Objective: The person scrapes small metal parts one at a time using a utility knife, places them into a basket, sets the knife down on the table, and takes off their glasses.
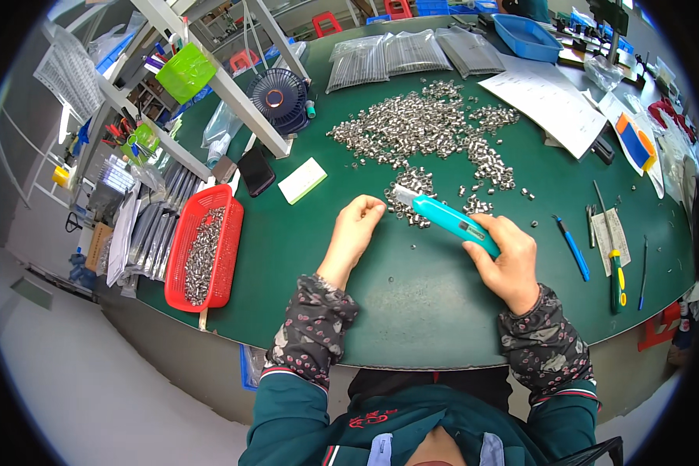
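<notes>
My right hand (507,258) grips a teal utility knife (445,219) by its rear end, with the tip pointing up-left toward my left hand. My left hand (355,227) rests on the green table (412,311) with its fingers curled, fingertips close to the knife's tip and to a small cluster of little metal rings (413,186). Whether the left fingers pinch a ring cannot be made out. A big heap of the same shiny metal rings (419,124) spreads over the table beyond both hands.
A red basket (206,247) holding metal parts sits at the left table edge. A black phone (256,171), a white card (303,180), a dark fan (278,97), plastic bags of parts (396,58), paper sheets (551,97), a blue tray (526,36), a blue pen (572,247) and a screwdriver (615,272) lie around.
</notes>
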Motion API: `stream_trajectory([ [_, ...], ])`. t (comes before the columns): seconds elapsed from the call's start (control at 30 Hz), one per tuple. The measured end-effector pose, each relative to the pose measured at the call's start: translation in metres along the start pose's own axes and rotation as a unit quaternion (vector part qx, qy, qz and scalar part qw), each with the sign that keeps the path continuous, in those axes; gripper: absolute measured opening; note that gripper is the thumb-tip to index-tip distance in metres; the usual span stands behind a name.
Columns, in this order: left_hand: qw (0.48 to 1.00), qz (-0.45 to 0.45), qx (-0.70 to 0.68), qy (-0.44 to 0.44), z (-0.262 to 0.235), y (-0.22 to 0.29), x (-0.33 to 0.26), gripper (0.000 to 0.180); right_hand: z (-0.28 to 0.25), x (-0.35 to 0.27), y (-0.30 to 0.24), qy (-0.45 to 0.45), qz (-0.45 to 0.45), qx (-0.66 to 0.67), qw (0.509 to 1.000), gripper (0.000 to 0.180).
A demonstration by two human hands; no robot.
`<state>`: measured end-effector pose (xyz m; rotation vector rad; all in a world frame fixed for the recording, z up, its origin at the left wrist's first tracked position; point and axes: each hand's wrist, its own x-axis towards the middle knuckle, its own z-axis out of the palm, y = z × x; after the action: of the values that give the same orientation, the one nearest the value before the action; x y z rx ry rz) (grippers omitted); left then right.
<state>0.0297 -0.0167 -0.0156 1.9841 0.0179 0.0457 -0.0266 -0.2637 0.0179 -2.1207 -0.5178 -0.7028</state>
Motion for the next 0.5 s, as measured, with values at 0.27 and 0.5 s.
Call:
stream_trajectory([
  [0.27,0.953,0.036,0.299,0.008,0.022,0.017,0.007,0.016,-0.002,-0.002,0.008,0.011,-0.008,-0.006,1.0,0.028],
  [0.5,0.962,0.071,0.262,0.001,0.014,0.012,0.006,0.015,0.0,-0.002,0.006,-0.001,-0.006,-0.01,1.0,0.028],
])
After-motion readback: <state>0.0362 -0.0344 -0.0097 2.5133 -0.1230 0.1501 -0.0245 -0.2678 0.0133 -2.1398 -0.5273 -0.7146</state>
